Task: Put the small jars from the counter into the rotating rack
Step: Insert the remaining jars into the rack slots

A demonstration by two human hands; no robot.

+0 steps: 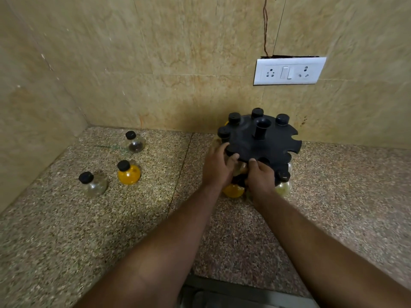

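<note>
The black rotating rack point(270, 141) stands against the back wall, with black-capped jars in several notches of its top disc. A yellow jar point(233, 190) and a pale jar point(284, 187) sit lower in it. My left hand point(216, 166) and my right hand point(260, 176) close from either side on a pale small jar point(241, 168) at the disc's front edge; most of that jar is hidden. Three loose jars stand on the counter to the left: a dark-filled jar point(135, 143), a yellow jar point(129, 174) and a clear jar point(93, 185).
The speckled granite counter point(133, 230) meets tiled walls at the back and left, forming a corner. A white socket and switch plate point(289, 71) is on the back wall above the rack. The counter's front edge runs below my forearms.
</note>
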